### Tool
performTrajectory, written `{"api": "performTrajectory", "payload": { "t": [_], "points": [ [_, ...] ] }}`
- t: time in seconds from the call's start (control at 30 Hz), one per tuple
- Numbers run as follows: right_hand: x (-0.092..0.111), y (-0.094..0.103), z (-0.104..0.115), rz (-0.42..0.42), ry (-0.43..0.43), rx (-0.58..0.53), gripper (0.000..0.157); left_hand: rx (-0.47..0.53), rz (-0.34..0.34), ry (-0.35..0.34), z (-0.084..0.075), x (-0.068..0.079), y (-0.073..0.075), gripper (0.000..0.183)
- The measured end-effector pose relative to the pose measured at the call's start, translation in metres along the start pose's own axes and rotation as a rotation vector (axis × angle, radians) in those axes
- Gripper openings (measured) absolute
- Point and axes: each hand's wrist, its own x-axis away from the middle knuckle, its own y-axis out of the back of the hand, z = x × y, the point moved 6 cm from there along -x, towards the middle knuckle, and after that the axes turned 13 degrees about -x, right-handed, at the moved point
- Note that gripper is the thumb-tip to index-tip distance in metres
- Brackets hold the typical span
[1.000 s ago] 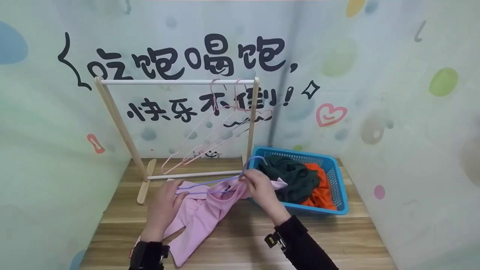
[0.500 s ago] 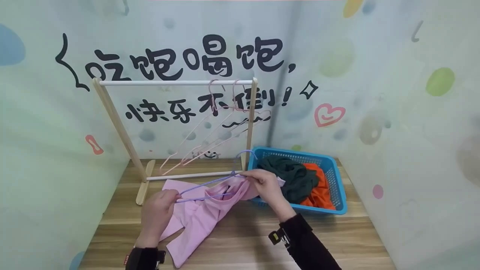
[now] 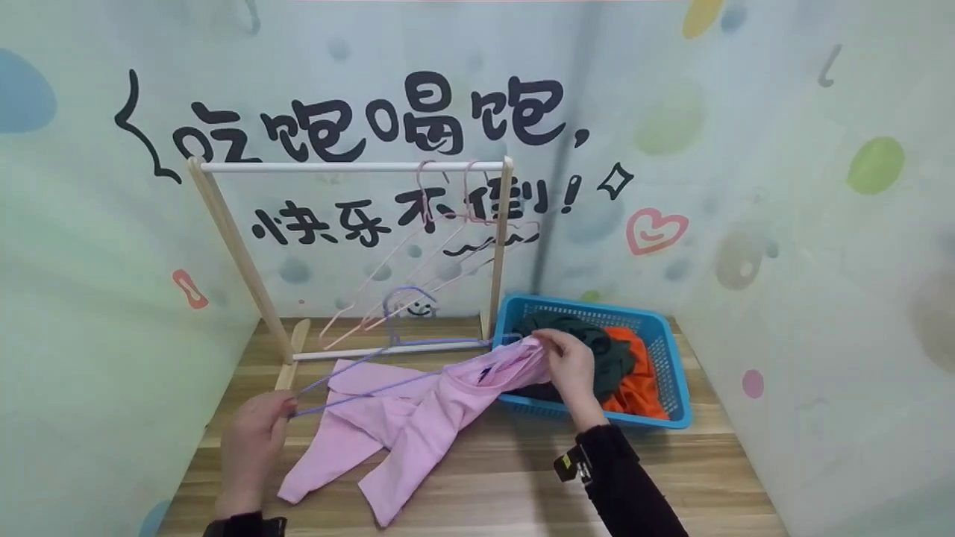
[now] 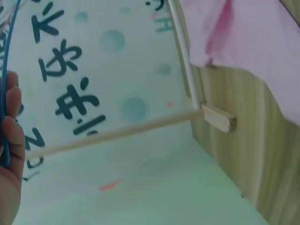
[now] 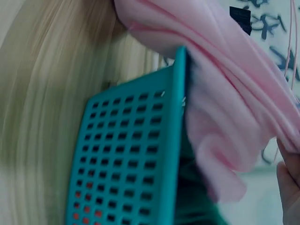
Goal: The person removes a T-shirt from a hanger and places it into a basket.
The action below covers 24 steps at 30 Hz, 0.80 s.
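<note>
My left hand grips one end of a blue-purple clothes hanger; in the left wrist view the hanger runs along the fingers. The hanger's hook stands up to the left of the garment. Its far end reaches to the neck opening of a pink long-sleeved top. My right hand pinches that top near the collar and lifts it beside the basket. Both sleeves trail on the table. In the right wrist view, pink cloth hangs in folds over the basket rim, with the hand partly out of frame.
A wooden rack with a white top bar stands behind, two pink hangers on it. The blue basket at right holds dark green clothing and orange clothing. Walls enclose the wooden table.
My left hand has drawn the hanger left and toward me, so its hook sits farther left and more of it shows outside the collar. My right hand has moved right with the collar.
</note>
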Motion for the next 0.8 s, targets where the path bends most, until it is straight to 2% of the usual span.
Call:
{"api": "performTrajectory", "payload": {
  "t": [0.1,0.17,0.27,0.4,0.47,0.6,0.8],
  "points": [
    [0.0,0.004,-0.01,-0.02,-0.042,0.007,0.023,0.032,-0.011,0.057,0.01,0.008,0.007,0.021],
    [0.001,0.003,-0.014,-0.001,-0.057,0.006,0.02,0.051,-0.012,0.091,0.015,0.014,0.01,0.019],
    [0.004,-0.005,-0.017,0.086,-0.034,0.029,0.02,0.069,-0.022,0.135,0.019,0.018,0.012,0.018],
    [0.01,-0.018,-0.017,0.226,0.018,0.073,0.033,0.045,-0.072,0.191,0.02,0.017,0.018,0.015],
    [0.013,-0.022,-0.016,0.254,0.023,0.084,0.038,0.032,-0.098,0.231,0.021,0.013,0.023,0.014],
    [0.015,-0.022,-0.011,0.233,0.076,0.094,0.043,0.046,-0.146,0.344,0.027,0.006,0.033,0.011],
    [0.016,-0.02,-0.003,0.197,0.183,0.121,0.048,0.046,-0.189,0.512,0.045,0.0,0.045,0.02]
  ]
}}
